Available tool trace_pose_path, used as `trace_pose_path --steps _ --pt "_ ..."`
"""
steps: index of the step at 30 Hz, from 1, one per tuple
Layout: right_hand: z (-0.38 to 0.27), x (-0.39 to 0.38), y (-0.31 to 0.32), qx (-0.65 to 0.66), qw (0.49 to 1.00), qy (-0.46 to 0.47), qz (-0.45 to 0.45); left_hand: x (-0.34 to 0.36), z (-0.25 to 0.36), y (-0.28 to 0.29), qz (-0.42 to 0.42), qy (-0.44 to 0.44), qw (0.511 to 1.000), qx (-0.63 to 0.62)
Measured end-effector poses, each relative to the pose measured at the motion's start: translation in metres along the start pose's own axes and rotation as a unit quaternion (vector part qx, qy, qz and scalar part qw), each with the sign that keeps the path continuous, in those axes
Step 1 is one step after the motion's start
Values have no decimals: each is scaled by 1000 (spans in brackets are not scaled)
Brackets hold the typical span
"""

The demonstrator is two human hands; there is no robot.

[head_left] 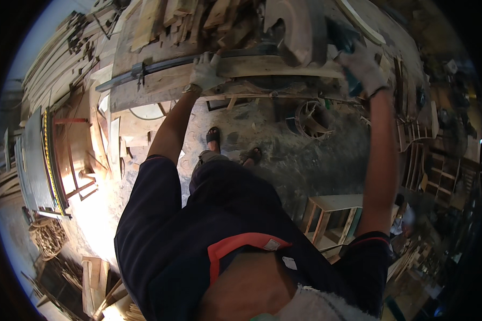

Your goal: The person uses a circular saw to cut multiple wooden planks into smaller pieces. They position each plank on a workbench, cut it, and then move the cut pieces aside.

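Observation:
My left hand (205,73), in a pale work glove, lies on a wooden board (284,66) at the workbench, its fingers spread and pointing away from me. The board lies along a dark metal rail (166,62) that runs across the bench. To the right of that hand stands a miter saw with a large grey blade guard (304,33). My right hand (363,69), also gloved and somewhat blurred, is closed around the green handle part (351,45) of the saw. The blade's lower edge is hidden by the guard and the board.
Offcuts (219,16) are heaped behind the rail. Long planks (64,53) are stacked at the far left. A wheel-like round frame (311,119) is under the bench, near my sandalled feet. A wooden cabinet frame (332,206) stands to my right; a person (404,216) is beyond it.

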State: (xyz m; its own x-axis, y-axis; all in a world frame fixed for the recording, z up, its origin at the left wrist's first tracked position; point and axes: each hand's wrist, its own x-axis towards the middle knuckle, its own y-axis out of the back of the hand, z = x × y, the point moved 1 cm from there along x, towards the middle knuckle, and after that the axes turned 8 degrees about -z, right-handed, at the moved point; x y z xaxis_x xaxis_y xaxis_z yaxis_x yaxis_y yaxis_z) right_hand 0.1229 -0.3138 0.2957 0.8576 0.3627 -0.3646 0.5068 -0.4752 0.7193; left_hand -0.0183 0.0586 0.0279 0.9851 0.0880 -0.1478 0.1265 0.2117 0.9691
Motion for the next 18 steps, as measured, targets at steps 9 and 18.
trace_pose_path --steps 9,18 --pt "53 -43 -117 -52 989 -26 138 1 -2 -1 32 -15 999 -11" --pt "86 -39 -143 -52 993 -78 75 0 -3 -3 37 -12 999 -28"
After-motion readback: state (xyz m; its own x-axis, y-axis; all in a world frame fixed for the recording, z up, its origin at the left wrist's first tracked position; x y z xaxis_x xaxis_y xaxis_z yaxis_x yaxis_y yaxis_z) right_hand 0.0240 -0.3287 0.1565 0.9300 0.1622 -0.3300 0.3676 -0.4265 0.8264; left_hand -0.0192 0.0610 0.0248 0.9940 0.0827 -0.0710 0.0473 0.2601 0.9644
